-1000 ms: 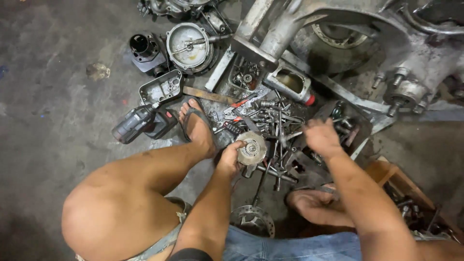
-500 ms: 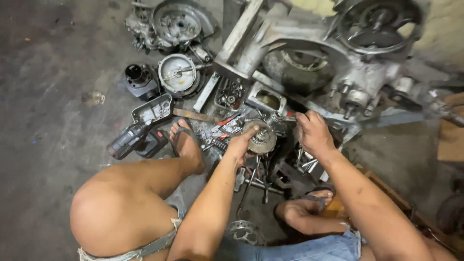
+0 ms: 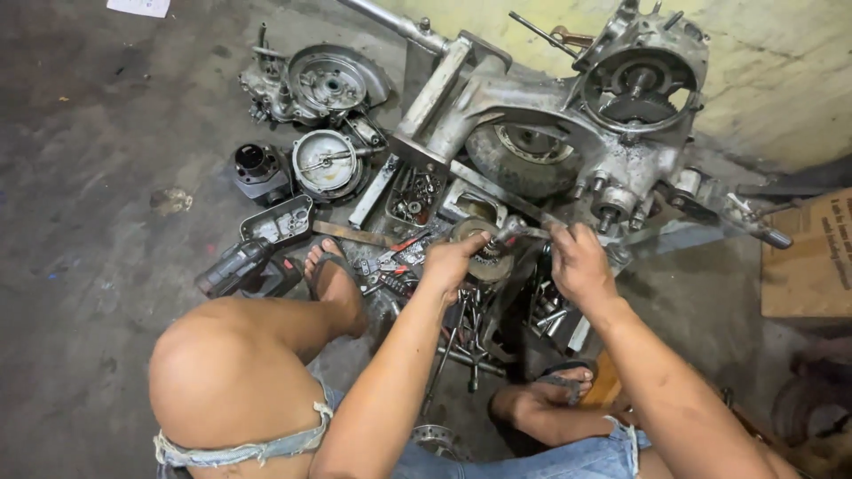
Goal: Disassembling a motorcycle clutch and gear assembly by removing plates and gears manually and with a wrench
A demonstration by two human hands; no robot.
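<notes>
A person squats on a stained concrete floor (image 3: 80, 160) over a stripped scooter engine. The left hand (image 3: 454, 262) is curled around a round toothed metal part (image 3: 486, 257), fingers wrapped over its near-left edge and holding it above a scatter of tools. Just to its right, the right hand (image 3: 579, 264) is clenched on the handle of a wrench (image 3: 522, 232), whose head reaches left to the top of the round part. Right behind both hands lies the grimy engine case (image 3: 568, 133) with a small tyre set in it. To the left, near the sandalled foot, rest a cordless drill (image 3: 238, 269) and a shallow metal tray (image 3: 277, 221); farther off sit a round cover plate (image 3: 327, 164) and a dark cylinder (image 3: 257, 168). A cardboard box (image 3: 809, 262) stands at the far right.
</notes>
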